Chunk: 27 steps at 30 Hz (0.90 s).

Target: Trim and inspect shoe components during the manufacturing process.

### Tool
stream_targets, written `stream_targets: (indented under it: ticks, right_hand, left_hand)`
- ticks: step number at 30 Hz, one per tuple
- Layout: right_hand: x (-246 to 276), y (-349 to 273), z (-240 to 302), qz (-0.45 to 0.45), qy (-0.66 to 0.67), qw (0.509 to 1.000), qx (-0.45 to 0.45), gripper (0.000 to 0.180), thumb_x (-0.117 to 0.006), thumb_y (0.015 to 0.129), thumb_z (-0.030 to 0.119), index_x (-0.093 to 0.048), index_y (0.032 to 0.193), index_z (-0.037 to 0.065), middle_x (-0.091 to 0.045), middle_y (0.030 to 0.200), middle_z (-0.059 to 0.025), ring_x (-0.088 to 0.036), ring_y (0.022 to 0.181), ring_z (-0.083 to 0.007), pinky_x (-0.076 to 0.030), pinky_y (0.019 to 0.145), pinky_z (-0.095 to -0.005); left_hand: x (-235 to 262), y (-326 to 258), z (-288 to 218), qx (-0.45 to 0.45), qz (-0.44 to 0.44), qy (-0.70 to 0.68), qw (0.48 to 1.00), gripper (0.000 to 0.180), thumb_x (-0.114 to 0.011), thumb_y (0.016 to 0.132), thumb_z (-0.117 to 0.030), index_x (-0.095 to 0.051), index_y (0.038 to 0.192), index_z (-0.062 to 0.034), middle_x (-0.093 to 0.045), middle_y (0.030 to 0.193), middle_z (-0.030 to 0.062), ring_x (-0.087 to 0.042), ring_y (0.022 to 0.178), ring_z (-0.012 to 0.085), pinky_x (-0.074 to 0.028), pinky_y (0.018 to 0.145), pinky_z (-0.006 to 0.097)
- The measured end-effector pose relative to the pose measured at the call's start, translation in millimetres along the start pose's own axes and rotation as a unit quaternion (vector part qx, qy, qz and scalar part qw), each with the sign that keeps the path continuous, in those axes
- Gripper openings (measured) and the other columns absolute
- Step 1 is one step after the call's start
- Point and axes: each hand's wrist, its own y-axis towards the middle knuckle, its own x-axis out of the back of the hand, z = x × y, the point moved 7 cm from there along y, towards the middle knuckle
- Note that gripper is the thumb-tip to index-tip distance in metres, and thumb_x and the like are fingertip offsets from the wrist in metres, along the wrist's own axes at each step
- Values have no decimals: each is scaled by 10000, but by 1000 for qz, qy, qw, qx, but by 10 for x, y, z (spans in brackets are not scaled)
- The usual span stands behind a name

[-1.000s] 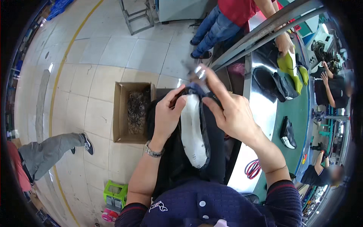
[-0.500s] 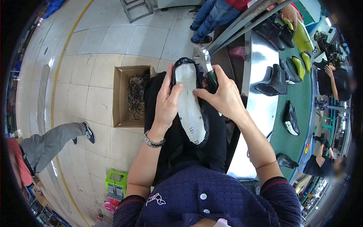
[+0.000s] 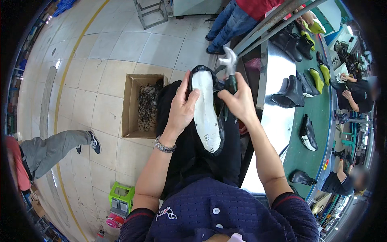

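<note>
A black shoe upper (image 3: 220,133) lies sole up over my lap, its long white insole board (image 3: 205,109) facing me. My left hand (image 3: 181,107) grips the shoe's left side, the thumb pressed on the white board. In my right hand (image 3: 241,101) are what look like lasting pincers (image 3: 229,60), with a silver hooked head pointing away from me and a dark green handle. The pincers' head is apart from the shoe, just right of its far end. My right fingers hide part of the handle.
Left of my legs stands an open cardboard box (image 3: 128,107) holding tangled dark strands. To the right, a metal ledge (image 3: 278,121) borders a green bench (image 3: 296,133) with black boots and lime-yellow pieces. A metal bar (image 3: 266,30) slants across beyond my right hand. Other people are nearby.
My right hand has moved slightly right, away from the shoe, and its thumb has left the white board. The pincers now stand more upright. The shoe has shifted a little right.
</note>
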Motion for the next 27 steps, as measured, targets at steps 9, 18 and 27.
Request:
stream_targets:
  ticks: [9, 18, 27]
  right_hand:
    - [-80, 182, 285, 4, -157, 985, 73, 461, -655, 752, 163, -511, 1142, -39, -636, 729, -271, -649, 762, -454, -511, 705, -482]
    - [191, -356, 441, 282, -68, 954, -71, 423, -590, 922, 108, -467, 1322, 47, -653, 746, -73, -640, 642, -125, -505, 626, -255]
    - [-62, -709, 851, 414, -376, 813, 163, 684, -580, 871, 93, -306, 1493, 163, -643, 685, -152, -662, 588, -316, -540, 570, -403]
  left_hand:
    - [-55, -535, -80, -32, -89, 199, 975, 687, -610, 942, -348, -357, 1399, 98, -548, 1255, 269, -581, 1122, 326, -456, 951, 368]
    - [73, -835, -387, -61, -123, 452, 881, 347, -571, 964, -262, -598, 751, 11, -570, 605, 155, -587, 540, 341, -444, 486, 392]
    - [-83, -860, -420, -51, -11, 507, 860, 273, -566, 934, -128, -626, 1043, 115, -640, 683, 202, -642, 592, 350, -524, 556, 395]
